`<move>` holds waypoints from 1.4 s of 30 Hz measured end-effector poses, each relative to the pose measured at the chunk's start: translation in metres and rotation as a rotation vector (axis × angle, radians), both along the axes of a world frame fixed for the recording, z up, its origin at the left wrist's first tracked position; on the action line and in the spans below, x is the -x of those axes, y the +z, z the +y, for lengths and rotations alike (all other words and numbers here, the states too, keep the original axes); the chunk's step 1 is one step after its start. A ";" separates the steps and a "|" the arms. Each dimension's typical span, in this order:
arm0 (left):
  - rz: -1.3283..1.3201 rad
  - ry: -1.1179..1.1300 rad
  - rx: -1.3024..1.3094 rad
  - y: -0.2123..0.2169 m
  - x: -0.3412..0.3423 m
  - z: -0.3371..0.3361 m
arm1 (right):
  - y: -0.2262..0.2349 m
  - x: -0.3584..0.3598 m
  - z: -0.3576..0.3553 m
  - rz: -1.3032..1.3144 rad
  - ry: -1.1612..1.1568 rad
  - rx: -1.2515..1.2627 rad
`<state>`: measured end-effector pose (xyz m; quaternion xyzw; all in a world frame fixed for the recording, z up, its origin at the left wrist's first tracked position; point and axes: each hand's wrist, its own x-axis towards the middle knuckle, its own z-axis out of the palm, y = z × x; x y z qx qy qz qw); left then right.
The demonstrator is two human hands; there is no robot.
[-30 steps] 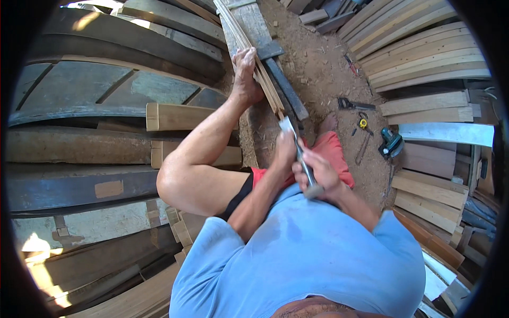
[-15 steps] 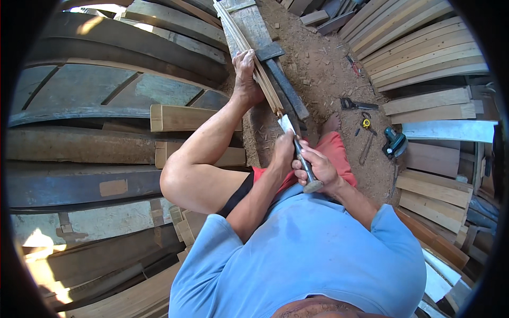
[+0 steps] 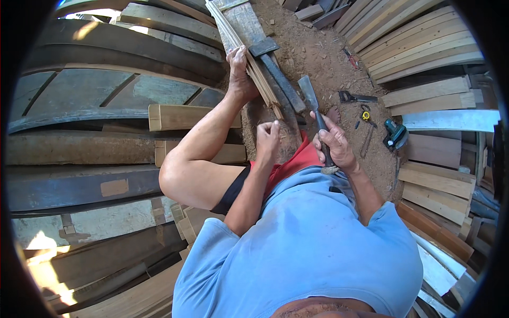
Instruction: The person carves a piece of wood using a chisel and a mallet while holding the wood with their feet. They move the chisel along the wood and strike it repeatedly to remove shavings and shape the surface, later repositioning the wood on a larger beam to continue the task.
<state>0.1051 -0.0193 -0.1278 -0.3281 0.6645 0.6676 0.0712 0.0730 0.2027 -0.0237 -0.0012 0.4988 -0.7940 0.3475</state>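
Observation:
A chisel (image 3: 308, 93) with a broad metal blade and dark handle is gripped in my right hand (image 3: 339, 146), its blade slanting up and away to the left. Just below the splintered near end of a grooved wooden strip (image 3: 260, 79) is my left hand (image 3: 268, 140), fingers curled closed; whether anything is pinched in them is hidden. My bare left foot (image 3: 239, 69) presses against the strip, which lies along a worn plank (image 3: 241, 24). Beside the strip rests a dark mallet (image 3: 283, 82), its head farther away and its handle toward me.
Wood shavings cover the dirt floor (image 3: 318, 58). To the right lie a handsaw (image 3: 358, 98), a yellow tape measure (image 3: 366, 115) and a teal power tool (image 3: 395, 135). Stacked boards (image 3: 424, 50) line the right; big timbers (image 3: 85, 146) fill the left.
My hands have come apart. The right one has carried the chisel away from the strip's end to the right, turning its blade up; the left has let go of the chisel and moved slightly left.

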 end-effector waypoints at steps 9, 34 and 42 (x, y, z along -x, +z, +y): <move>0.036 -0.062 -0.103 -0.008 0.031 -0.011 | -0.010 -0.007 -0.001 0.005 0.073 -0.214; 0.568 -0.203 0.118 0.126 0.167 -0.014 | 0.056 0.160 -0.032 0.459 -0.056 -0.426; 0.372 -0.085 0.098 0.103 0.204 -0.022 | 0.061 0.220 -0.048 0.736 -0.133 -0.386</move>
